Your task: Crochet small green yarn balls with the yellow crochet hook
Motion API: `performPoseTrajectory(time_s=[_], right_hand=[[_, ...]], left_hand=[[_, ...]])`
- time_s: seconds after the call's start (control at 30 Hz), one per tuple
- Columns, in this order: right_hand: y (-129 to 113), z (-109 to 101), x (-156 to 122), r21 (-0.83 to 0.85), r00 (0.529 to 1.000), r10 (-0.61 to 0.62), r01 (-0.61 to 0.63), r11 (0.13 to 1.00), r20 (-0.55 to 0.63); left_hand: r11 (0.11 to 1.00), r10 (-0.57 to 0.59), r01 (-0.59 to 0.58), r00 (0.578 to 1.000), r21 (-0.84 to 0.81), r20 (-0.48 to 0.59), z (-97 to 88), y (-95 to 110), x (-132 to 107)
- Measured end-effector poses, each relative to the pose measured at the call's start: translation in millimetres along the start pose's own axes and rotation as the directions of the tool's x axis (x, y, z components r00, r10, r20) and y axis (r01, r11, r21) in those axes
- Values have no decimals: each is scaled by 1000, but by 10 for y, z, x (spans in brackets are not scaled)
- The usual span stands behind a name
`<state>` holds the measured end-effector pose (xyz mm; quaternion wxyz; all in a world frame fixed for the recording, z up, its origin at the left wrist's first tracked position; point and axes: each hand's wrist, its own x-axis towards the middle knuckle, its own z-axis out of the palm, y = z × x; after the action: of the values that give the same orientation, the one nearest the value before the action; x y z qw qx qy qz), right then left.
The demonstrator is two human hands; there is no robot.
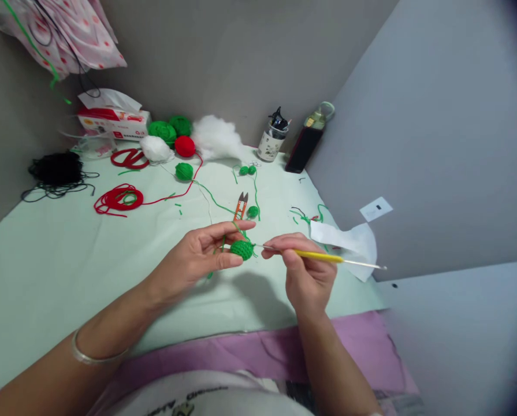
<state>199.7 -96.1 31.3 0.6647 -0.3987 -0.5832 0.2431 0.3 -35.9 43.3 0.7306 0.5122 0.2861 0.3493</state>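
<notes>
My left hand [200, 254] pinches a small green crocheted piece [241, 249] between thumb and fingers, above the pale green table [45, 260]. A green yarn strand runs from the piece over my fingers toward the back of the table. My right hand [304, 268] is closed on a yellow-handled crochet hook [323, 257], whose metal tip meets the green piece. The hook's bare metal end sticks out to the right.
Orange snips [241, 205] lie just beyond my hands. Green and red yarn balls [174, 136], white stuffing [217, 137], a tissue box [113, 122], loose red cord [117, 199], black yarn [56, 169], a cup [272, 141] and a bottle [308, 141] sit at the back. White paper [349, 240] lies right.
</notes>
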Motion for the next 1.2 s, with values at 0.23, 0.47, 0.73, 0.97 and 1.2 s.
performPoseTrajectory(time_s=[0.23, 0.47, 0.73, 0.97, 1.2], right_hand=[[-3, -96, 105, 207, 957, 287, -287, 935, 30], [17, -34, 76, 331, 933, 343, -358, 873, 107], [91, 131, -29, 82, 993, 106, -110, 990, 55], [89, 120, -9, 157, 978, 197, -204, 966, 63], [56, 37, 44, 193, 954, 234, -269, 944, 185]], left_hand=[[998, -22, 28, 994, -61, 104, -16, -34, 4], [999, -23, 26, 997, -34, 77, 10, -64, 16], [989, 98, -102, 994, 104, 43, 94, -102, -4], [959, 161, -148, 986, 241, -34, 114, -35, -35], [929, 208, -196, 978, 313, -4, 101, 1, -42]])
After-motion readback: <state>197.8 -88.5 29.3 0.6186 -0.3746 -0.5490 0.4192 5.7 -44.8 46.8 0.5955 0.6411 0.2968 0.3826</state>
